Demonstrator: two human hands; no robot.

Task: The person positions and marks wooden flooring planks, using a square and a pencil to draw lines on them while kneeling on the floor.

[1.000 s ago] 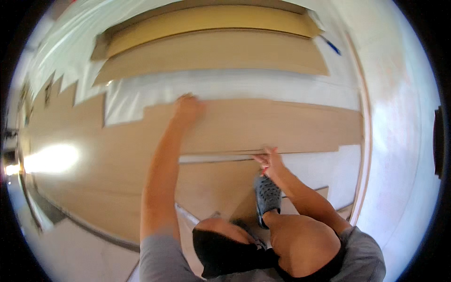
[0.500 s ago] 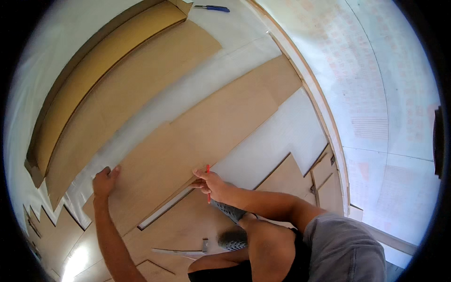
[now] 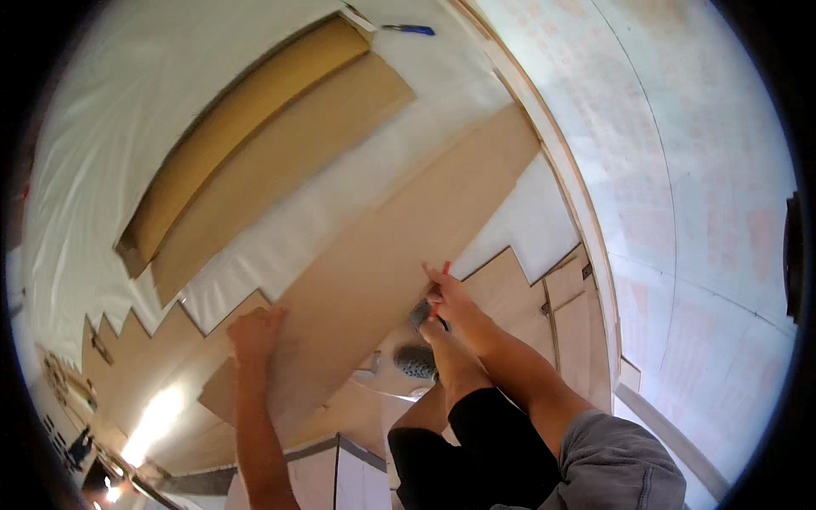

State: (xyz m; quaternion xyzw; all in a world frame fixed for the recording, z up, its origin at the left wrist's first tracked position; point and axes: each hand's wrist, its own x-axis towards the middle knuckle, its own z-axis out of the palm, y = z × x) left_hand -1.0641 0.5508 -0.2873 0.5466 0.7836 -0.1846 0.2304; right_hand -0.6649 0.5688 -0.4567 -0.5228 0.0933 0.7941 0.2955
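Note:
A long light-brown plank [image 3: 365, 263] lies slantwise across the middle, with another board's end beyond it toward the right-hand wall. My left hand [image 3: 257, 333] is closed on the plank's left edge, slightly blurred. At the opposite long edge, my right hand [image 3: 448, 297] holds a red pencil [image 3: 446, 268] upright among its fingers and also touches the plank. Below that hand is a grey shoe [image 3: 415, 361], close to the plank's near edge. Part of a small metal tool [image 3: 370, 367] shows beside the plank; the rest is hidden.
An open cardboard box [image 3: 255, 102] lies at the far left beside another brown board [image 3: 289, 161]. A blue-handled knife [image 3: 410, 30] rests on the white sheeting [image 3: 110, 187]. Laid floorboards [image 3: 161, 340] form stepped edges. A wooden strip [image 3: 561, 161] borders the pale wall at right.
The view has shifted. The plank has moved with both hands, and the narrow gap along its near edge no longer shows. My right hand, still with the pencil, is farther up and right.

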